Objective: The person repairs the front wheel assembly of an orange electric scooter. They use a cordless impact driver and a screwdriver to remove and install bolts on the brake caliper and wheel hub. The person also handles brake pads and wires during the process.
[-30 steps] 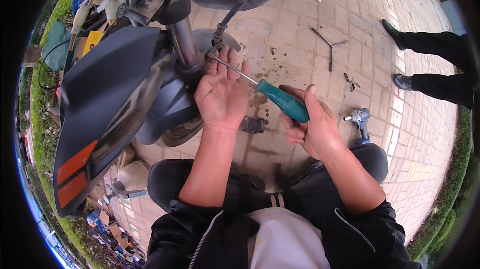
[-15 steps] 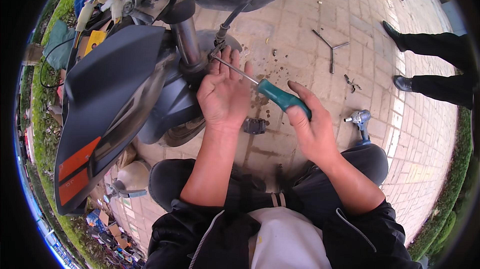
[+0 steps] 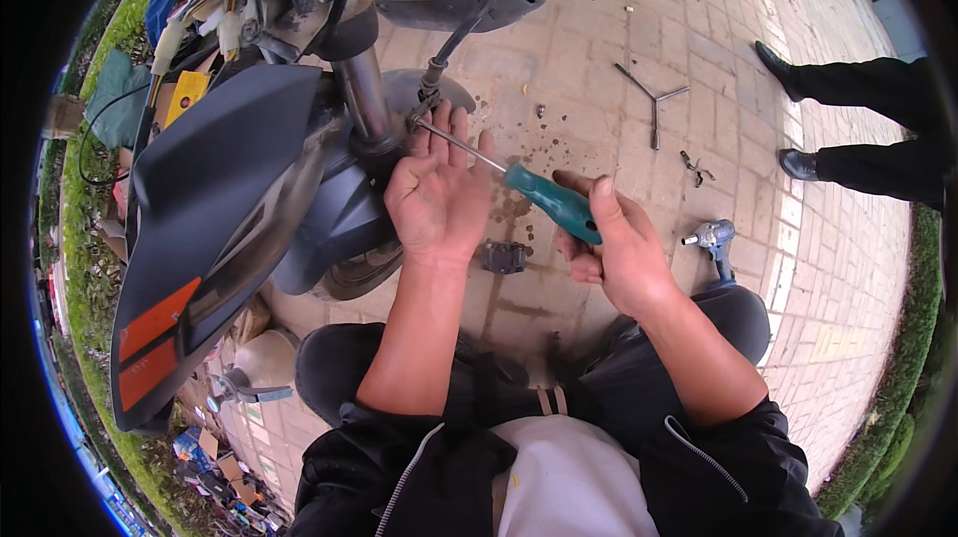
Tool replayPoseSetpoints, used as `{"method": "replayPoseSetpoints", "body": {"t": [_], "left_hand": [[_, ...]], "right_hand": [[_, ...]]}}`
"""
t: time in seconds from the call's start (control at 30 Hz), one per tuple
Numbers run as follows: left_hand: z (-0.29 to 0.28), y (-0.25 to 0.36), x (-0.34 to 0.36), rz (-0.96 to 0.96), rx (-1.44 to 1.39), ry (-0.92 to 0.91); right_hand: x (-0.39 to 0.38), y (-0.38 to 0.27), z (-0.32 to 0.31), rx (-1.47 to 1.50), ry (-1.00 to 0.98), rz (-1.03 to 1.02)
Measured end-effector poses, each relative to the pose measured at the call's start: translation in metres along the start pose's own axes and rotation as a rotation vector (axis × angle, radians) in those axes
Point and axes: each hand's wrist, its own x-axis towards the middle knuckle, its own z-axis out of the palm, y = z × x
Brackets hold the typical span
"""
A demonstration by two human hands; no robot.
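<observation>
My right hand (image 3: 625, 258) is closed round the green handle of a screwdriver (image 3: 548, 200), whose shaft runs up-left to a small metal fitting (image 3: 420, 116) at the lower end of a black cable (image 3: 459, 38), beside the motorbike's fork tube (image 3: 361, 98). My left hand (image 3: 435, 203) is palm up with its fingers stretched out under the shaft, fingertips near the fitting and partly hidden by it. The dark front fender (image 3: 309, 228) and an angular panel with orange stripes (image 3: 220, 158) are to its left.
On the paving (image 3: 589, 138) lie a black part (image 3: 504, 256), a three-arm wrench (image 3: 655, 100), a cordless impact wrench (image 3: 718, 243) and small metal pieces (image 3: 696, 170). A person's legs (image 3: 858, 166) stand at right. A cream container (image 3: 261, 357) and clutter (image 3: 225, 477) are at lower left.
The screwdriver handle has shifted slightly left. My right thumb came down along the handle half a second ago and is raised again now. My left hand stays open under the fitting.
</observation>
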Motion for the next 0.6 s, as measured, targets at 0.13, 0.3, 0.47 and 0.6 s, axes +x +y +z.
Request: {"method": "replayPoseSetpoints", "body": {"t": [0.13,0.3,0.47,0.6], "left_hand": [[0.004,-0.002,0.000,-0.012,-0.002,0.010],[0.001,-0.001,0.001,-0.010,-0.009,-0.002],[0.006,-0.001,-0.001,-0.017,0.003,0.012],[0.002,0.000,0.000,-0.015,-0.002,-0.012]], "right_hand": [[0.018,0.022,-0.012,-0.899,0.169,-0.769],[0.011,-0.001,-0.013,0.119,-0.034,0.109],[0.020,0.018,-0.006,-0.308,0.131,-0.315],[0.016,0.003,-0.007,0.052,0.035,0.095]]}}
